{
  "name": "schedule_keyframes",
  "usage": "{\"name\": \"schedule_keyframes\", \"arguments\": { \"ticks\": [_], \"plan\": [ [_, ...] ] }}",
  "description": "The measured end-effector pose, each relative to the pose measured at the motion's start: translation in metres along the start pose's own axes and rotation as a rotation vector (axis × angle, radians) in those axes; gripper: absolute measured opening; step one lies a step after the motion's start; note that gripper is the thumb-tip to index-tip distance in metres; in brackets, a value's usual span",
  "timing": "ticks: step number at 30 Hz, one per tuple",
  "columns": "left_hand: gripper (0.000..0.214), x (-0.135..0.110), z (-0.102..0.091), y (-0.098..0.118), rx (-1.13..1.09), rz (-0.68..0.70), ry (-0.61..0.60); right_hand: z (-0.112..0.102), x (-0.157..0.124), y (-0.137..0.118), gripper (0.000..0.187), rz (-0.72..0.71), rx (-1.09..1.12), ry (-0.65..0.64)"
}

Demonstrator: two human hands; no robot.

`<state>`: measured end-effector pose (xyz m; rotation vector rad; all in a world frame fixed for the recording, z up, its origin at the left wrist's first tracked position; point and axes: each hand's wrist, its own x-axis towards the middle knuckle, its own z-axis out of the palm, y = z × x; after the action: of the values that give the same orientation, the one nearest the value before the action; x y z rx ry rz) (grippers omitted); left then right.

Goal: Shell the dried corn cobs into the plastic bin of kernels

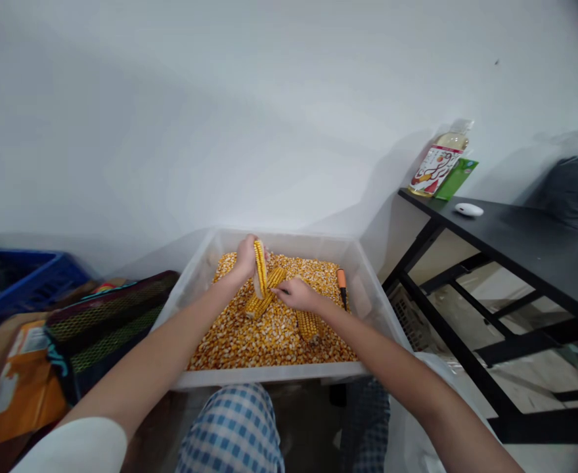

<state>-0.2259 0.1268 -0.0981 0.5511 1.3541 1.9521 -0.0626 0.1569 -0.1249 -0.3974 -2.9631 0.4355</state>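
My left hand [246, 255] is wrapped round an ear of corn [260, 266], held tilted nearly upright over a plastic bin [284, 376] of loose kernels [259, 345]. Close to the lower part of that ear, my right hand [295, 293] is closed in a pinch; a small dark tip shows at its fingers, too small to name. Below both hands a second ear [274, 279] lies across the kernels. Another ear [309, 325] rests under my right wrist, partly hidden. Against the bin's right side lies a tool with an orange handle [341, 278] and a dark shaft.
To the right stands a black table [525, 230] with a bottle [439, 161], a green packet [456, 179] and a white rounded object [469, 209]. Left are a blue crate [33, 263], a mesh bag [116, 315] and an orange package [33, 387]. A wall rises behind the bin.
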Motion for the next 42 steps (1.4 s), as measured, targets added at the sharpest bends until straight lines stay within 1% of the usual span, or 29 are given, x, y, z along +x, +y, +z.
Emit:
{"name": "schedule_keyframes", "arguments": {
  "ticks": [3, 7, 10, 14, 17, 20, 22, 24, 26, 27, 28, 30, 32, 34, 36, 39, 40, 42],
  "plan": [
    [0.024, -0.003, 0.004, 0.001, -0.001, -0.012, -0.039, -0.002, 0.002, 0.001, 0.034, -0.008, 0.056, -0.038],
    [0.023, -0.015, 0.014, 0.003, 0.057, -0.008, -0.142, -0.011, 0.004, 0.004, 0.032, 0.0, 0.229, -0.163],
    [0.028, -0.028, 0.022, 0.001, 0.207, 0.049, -0.242, -0.015, 0.005, 0.008, 0.028, 0.024, 0.355, -0.215],
    [0.035, -0.04, 0.028, -0.005, 0.417, 0.15, -0.386, -0.012, 0.004, 0.01, 0.022, 0.049, 0.478, -0.245],
    [0.036, -0.045, 0.031, -0.008, 0.5, 0.214, -0.427, -0.008, 0.004, 0.007, 0.021, 0.092, 0.573, -0.232],
    [0.035, -0.047, 0.032, -0.006, 0.493, 0.227, -0.426, -0.007, 0.004, 0.003, 0.02, 0.177, 0.653, -0.229],
    [0.035, -0.048, 0.032, -0.004, 0.481, 0.222, -0.444, -0.009, 0.004, 0.0, 0.018, 0.287, 0.741, -0.258],
    [0.036, -0.05, 0.033, -0.002, 0.476, 0.202, -0.478, -0.011, 0.005, -0.001, 0.018, 0.394, 0.848, -0.342],
    [0.035, -0.053, 0.033, 0.0, 0.467, 0.182, -0.509, -0.012, 0.006, -0.003, 0.02, 0.456, 0.914, -0.449],
    [0.034, -0.054, 0.033, 0.001, 0.457, 0.172, -0.515, -0.012, 0.007, -0.004, 0.02, 0.471, 0.911, -0.481],
    [0.034, -0.054, 0.033, 0.002, 0.447, 0.159, -0.515, -0.011, 0.008, -0.005, 0.019, 0.473, 0.882, -0.477],
    [0.034, -0.053, 0.031, 0.004, 0.416, 0.118, -0.498, -0.009, 0.009, -0.008, 0.015, 0.424, 0.76, -0.37],
    [0.033, -0.049, 0.026, 0.006, 0.374, 0.069, -0.465, -0.007, 0.01, -0.012, 0.013, 0.318, 0.572, -0.235],
    [0.03, -0.04, 0.021, 0.008, 0.305, 0.021, -0.429, -0.004, 0.011, -0.016, 0.012, 0.239, 0.392, -0.158],
    [0.027, -0.029, 0.014, 0.009, 0.219, -0.057, -0.406, -0.004, 0.012, -0.018, 0.012, 0.24, 0.328, -0.158],
    [0.027, -0.01, 0.001, 0.011, 0.089, -0.198, -0.409, -0.006, 0.012, -0.015, 0.018, 0.285, 0.442, -0.243],
    [0.027, -0.004, -0.003, 0.012, 0.042, -0.217, -0.401, -0.007, 0.012, -0.012, 0.022, 0.287, 0.479, -0.266],
    [0.026, 0.005, -0.014, 0.014, -0.049, -0.239, -0.345, -0.009, 0.01, -0.006, 0.029, 0.263, 0.494, -0.289]
  ]
}}
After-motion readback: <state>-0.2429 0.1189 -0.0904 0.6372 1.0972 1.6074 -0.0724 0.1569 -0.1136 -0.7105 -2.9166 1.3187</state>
